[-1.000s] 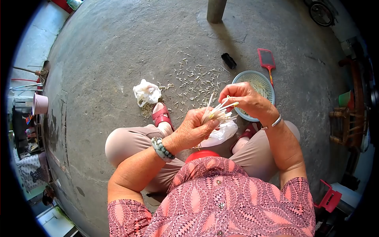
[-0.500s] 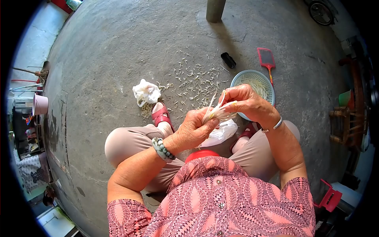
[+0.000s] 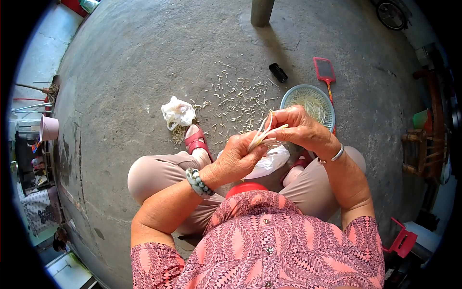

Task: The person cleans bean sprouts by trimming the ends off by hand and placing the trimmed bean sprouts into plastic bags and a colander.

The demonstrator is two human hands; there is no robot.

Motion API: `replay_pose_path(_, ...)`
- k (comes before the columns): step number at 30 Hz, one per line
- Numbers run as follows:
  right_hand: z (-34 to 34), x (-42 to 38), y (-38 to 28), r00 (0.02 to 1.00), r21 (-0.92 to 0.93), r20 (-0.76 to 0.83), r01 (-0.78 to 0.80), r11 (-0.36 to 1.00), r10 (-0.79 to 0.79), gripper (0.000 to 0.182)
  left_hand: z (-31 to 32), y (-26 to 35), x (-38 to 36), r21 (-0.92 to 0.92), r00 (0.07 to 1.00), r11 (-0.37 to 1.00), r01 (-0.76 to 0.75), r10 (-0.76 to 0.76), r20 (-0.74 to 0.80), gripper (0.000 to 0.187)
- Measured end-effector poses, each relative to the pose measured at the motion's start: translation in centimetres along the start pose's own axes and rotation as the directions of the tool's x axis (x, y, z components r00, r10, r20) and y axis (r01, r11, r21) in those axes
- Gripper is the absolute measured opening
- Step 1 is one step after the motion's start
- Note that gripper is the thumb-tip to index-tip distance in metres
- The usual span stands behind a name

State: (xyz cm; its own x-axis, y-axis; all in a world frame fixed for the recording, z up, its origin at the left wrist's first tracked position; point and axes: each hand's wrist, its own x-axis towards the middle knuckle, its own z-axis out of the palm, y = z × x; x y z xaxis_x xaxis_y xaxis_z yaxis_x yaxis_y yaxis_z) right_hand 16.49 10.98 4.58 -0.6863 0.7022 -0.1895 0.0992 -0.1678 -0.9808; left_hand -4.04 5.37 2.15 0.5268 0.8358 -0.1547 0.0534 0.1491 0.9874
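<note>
My left hand (image 3: pixel 239 155) is closed around a small bunch of bean sprouts (image 3: pixel 261 137), their pale stems sticking out past the thumb. Fingers of my right hand (image 3: pixel 304 129) pinch at the stem ends of the same bunch; the exact fingertip contact is partly hidden. Behind my right hand stands a light blue colander (image 3: pixel 289 98) with more bean sprouts (image 3: pixel 315 110) in it. A white plastic bag (image 3: pixel 269 161) lies below both hands, between my feet. Many short sprout scraps (image 3: pixel 240 98) are scattered over the floor ahead.
A crumpled white plastic bag (image 3: pixel 178 112) sits beside my sandal (image 3: pixel 196 139). Past the scraps are a black object (image 3: pixel 278 73) and a red-framed fly swatter (image 3: pixel 325 70). A post (image 3: pixel 262 13) rises farther out. A red stool (image 3: pixel 402 239) is at right, a pink bucket (image 3: pixel 49 128) at left.
The bunch between my hands looks thinner, with fewer stems showing near my right fingers. My right hand has shifted slightly down; both hands stay close together.
</note>
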Motion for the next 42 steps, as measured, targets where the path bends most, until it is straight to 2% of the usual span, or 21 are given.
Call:
replay_pose_path(7, 0.7, 0.2, 1.0, 0.996, 0.059, -0.075, 0.056, 0.997, -0.052, 0.010, 0.0, -0.1, 0.0, 0.073, 0.998, 0.996, -0.060, 0.062, -0.028, 0.011)
replay_pose_path(12, 0.2, 0.1, 1.1, 0.992, 0.050, -0.114, 0.066, 0.997, -0.060, 0.007, 0.0, -1.0, 0.0, 0.010, 0.999, 0.998, -0.054, 0.054, -0.004, 0.016)
replay_pose_path(15, 0.1, 0.0, 0.9, 0.981, -0.179, -0.172, 0.063, 0.982, -0.095, 0.008, 0.1, -1.0, 0.1, 0.000, 0.999, 0.999, -0.033, 0.033, -0.002, 0.018)
replay_pose_path(18, 0.8, -0.1, 0.2, 0.933, -0.498, -0.195, 0.171, 0.850, -0.302, 0.007, 0.0, -1.0, 0.0, -0.021, 1.000, 1.000, 0.013, -0.013, 0.004, 0.021)
replay_pose_path(19, 0.9, 0.0, 0.1, 0.920, -0.543, -0.194, 0.188, 0.818, -0.341, 0.006, 0.0, -1.1, 0.0, -0.032, 0.999, 0.999, 0.032, -0.032, 0.006, 0.022)
replay_pose_path(22, 1.1, -0.1, -0.1, 0.909, -0.581, -0.202, 0.188, 0.792, -0.364, 0.005, 0.0, -1.6, 0.1, -0.099, 1.000, 0.995, 0.022, -0.023, 0.000, 0.025)
replay_pose_path(25, 0.7, -0.2, 0.2, 0.907, -0.682, -0.190, 0.154, 0.715, -0.376, 0.004, -0.2, -1.8, 0.2, -0.082, 0.999, 0.996, 0.037, -0.036, 0.008, 0.025)
replay_pose_path(29, 0.1, 0.3, 0.9, 0.848, -0.705, -0.292, 0.121, 0.698, -0.443, 0.004, -0.1, -2.0, 0.2, -0.108, 0.998, 0.992, 0.061, -0.058, 0.030, 0.025)
replay_pose_path(33, -0.6, 0.4, 1.0, 0.869, -0.747, -0.390, -0.105, 0.656, -0.304, 0.005, -0.1, -1.8, 0.0, -0.189, 0.991, 0.973, 0.133, -0.125, 0.052, 0.025)
replay_pose_path(36, -0.3, 0.9, 0.4, 0.803, -0.677, -0.375, 0.105, 0.729, -0.463, 0.011, -0.2, -1.6, 0.0, -0.243, 0.985, 0.955, 0.171, -0.158, 0.072, 0.025)
replay_pose_path(37, -0.6, 0.6, 0.2, 0.835, -0.632, -0.381, 0.079, 0.771, -0.398, 0.015, -0.2, -1.5, -0.1, -0.261, 0.983, 0.948, 0.180, -0.165, 0.077, 0.025)
replay_pose_path(40, -0.6, 0.3, -0.7, 0.836, -0.601, -0.295, 0.215, 0.770, -0.463, 0.014, -0.2, -1.4, 0.0, -0.212, 0.983, 0.962, 0.175, -0.160, 0.088, 0.024)
replay_pose_path(41, -0.6, 0.3, -0.7, 0.859, -0.615, -0.187, 0.275, 0.739, -0.476, 0.014, -0.3, -1.6, 0.0, -0.213, 0.983, 0.961, 0.174, -0.158, 0.090, 0.024)
replay_pose_path(42, -0.3, 0.2, -0.6, 0.869, -0.628, -0.152, 0.284, 0.725, -0.472, 0.014, -0.4, -1.8, 0.0, -0.215, 0.983, 0.961, 0.173, -0.156, 0.093, 0.024)
